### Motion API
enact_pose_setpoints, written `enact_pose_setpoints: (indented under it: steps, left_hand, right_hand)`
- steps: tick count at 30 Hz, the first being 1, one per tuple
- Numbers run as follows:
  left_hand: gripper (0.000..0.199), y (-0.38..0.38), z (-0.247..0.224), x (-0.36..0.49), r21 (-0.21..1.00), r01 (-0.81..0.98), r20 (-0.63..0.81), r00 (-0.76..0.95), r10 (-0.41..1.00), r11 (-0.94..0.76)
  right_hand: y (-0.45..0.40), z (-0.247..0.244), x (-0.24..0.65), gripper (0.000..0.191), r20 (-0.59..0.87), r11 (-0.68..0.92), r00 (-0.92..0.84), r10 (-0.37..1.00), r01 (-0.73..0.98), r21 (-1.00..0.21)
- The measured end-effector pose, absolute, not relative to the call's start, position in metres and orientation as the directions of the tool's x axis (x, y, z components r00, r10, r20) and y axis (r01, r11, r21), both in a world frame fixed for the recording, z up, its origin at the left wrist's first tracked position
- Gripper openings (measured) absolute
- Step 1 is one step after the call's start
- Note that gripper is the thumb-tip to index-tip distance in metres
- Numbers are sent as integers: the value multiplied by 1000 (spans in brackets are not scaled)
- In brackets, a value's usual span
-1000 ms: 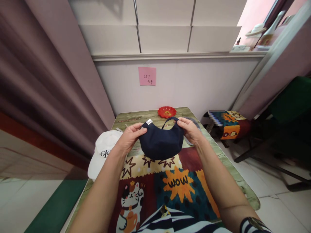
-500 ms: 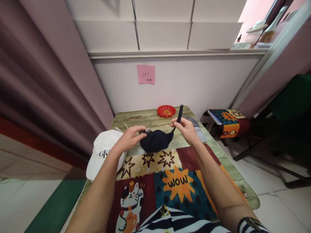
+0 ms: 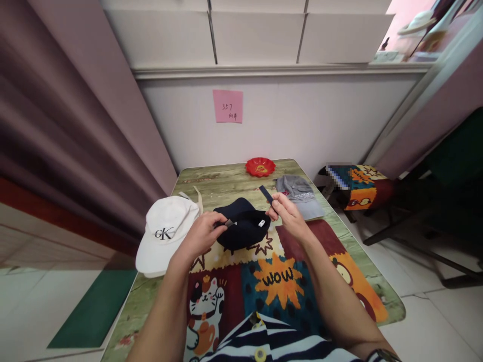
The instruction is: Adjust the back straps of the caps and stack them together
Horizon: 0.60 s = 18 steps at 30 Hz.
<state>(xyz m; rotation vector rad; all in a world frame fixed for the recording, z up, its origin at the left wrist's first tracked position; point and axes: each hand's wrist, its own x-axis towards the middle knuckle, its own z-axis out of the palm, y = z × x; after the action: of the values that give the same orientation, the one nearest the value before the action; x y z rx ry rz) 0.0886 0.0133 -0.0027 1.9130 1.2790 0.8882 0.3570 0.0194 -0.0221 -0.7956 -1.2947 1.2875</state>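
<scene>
Between my hands is a dark navy cap (image 3: pixel 241 229), its inside partly turned toward me and a small white label showing. My left hand (image 3: pixel 206 234) pinches the cap's strap end at a greyish buckle. Its fingers are closed. My right hand (image 3: pixel 287 213) grips the cap's other strap (image 3: pixel 266 193), whose dark free end sticks up past the thumb. To the left of my left hand lies a white cap (image 3: pixel 166 229) with black letters on the front. Just beyond my right hand sits a grey cap (image 3: pixel 296 191), brim toward the near right.
A red scalloped dish (image 3: pixel 260 167) stands at the back of the wood-patterned table (image 3: pixel 207 173). A colourful printed mat (image 3: pixel 279 281) covers the near part. A stool (image 3: pixel 362 186) with a similar cover is at the right; a pink note (image 3: pixel 228 106) is on the wall.
The navy cap has turned so that its inside shows. My right hand has come lower, and the strap end now leans left. The view has shifted slightly, and the grey cap shows more.
</scene>
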Motion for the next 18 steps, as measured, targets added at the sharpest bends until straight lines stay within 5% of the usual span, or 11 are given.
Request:
enact_pose_setpoints:
  steps: [4,10,18]
  left_hand:
    - [3,33,3,102,802,566,144,128,981,-191]
    - [13,54,12,124,977,201,57,76,996,-71]
    - [31,26,7,132,998,42,48,29,998,-50]
  right_hand:
    - [25,-16,347,27,265,222,-162,950,-242,-944]
    - [29,4,344,28,328,310,-72,942,-187,-932]
    - [25,-2,327,27,245,210,-95,965,-282,-936]
